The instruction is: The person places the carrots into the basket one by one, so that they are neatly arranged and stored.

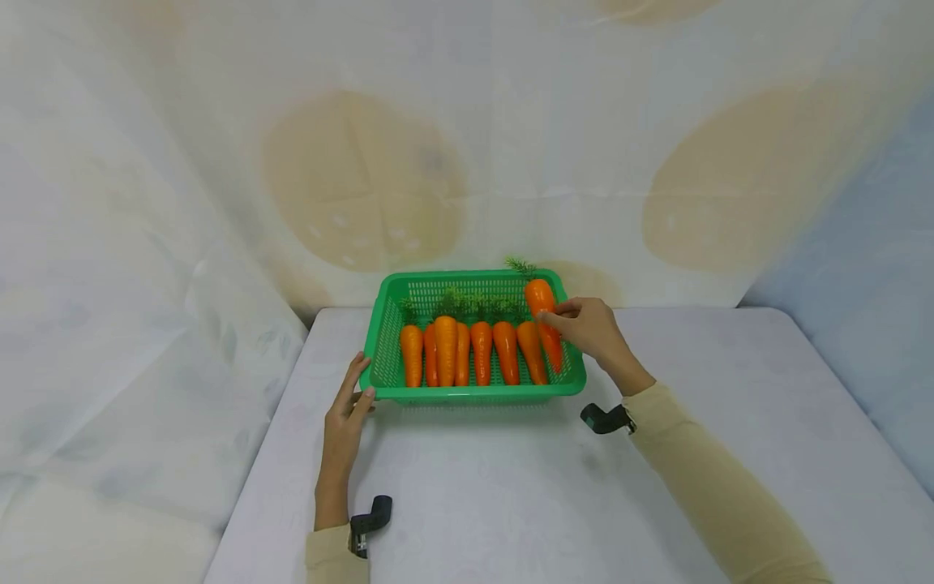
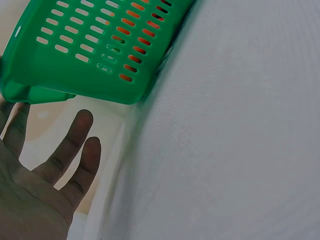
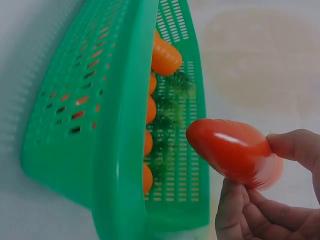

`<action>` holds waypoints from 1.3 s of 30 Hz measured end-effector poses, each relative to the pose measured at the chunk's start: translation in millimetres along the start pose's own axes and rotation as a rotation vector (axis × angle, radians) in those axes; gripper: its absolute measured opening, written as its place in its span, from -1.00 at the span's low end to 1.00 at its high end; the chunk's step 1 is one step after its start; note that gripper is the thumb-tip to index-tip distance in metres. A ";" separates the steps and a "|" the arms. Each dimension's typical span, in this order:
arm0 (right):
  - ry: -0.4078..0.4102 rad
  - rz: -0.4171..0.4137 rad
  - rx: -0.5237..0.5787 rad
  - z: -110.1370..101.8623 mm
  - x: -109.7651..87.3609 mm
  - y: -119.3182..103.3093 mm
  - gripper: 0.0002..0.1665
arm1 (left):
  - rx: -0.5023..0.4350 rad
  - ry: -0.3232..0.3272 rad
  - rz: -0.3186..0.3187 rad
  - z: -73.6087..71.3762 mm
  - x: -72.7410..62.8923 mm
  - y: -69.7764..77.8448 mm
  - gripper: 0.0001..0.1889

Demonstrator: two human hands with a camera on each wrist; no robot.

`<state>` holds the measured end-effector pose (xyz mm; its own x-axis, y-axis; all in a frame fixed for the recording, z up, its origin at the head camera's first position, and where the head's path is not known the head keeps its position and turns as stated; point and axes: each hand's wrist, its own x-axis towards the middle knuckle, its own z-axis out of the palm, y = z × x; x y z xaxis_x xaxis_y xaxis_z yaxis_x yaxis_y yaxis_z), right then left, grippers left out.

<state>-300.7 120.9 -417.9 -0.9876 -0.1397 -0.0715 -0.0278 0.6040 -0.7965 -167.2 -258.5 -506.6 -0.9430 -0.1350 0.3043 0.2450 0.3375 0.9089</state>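
My right hand (image 1: pixel 589 324) pinches an orange carrot (image 1: pixel 541 296) with a green leafy top between thumb and fingers, above the right end of the green plastic basket (image 1: pixel 467 392). In the right wrist view the carrot (image 3: pixel 230 150) points its tip toward the basket's rim. Several more carrots (image 1: pixel 481 349) lie side by side in the basket, their green tops toward the far wall. My left hand (image 1: pixel 346 422) touches the basket's front left corner, fingers mostly straight. In the left wrist view two of its fingers (image 2: pixel 77 150) stand apart from the basket; its thumb is hidden there.
The basket stands on a table with a pale cloth (image 1: pixel 467 487). Behind the table hangs a pale sheet (image 1: pixel 554 146) with tan oval prints. A small black device (image 1: pixel 607 418) is worn on the right wrist, and another (image 1: pixel 370 519) on the left.
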 end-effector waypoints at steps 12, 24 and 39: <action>-0.036 -0.009 0.003 22.9 7.4 -11.8 -0.32 | 0.026 0.025 0.010 0.7 4.7 -40.2 -0.49; -0.064 0.008 0.067 40.2 14.1 -19.3 -0.33 | 0.023 0.019 0.013 1.1 5.4 -39.5 -0.49; -0.087 0.032 0.072 57.0 18.8 -23.4 -0.35 | 0.015 0.024 0.006 2.2 5.1 -38.6 -0.50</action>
<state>-309.7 59.4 -434.8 -0.9706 -0.1910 -0.1467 0.0175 0.5516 -0.8339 -182.0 -270.2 -540.8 -0.9356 -0.1555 0.3169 0.2470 0.3527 0.9025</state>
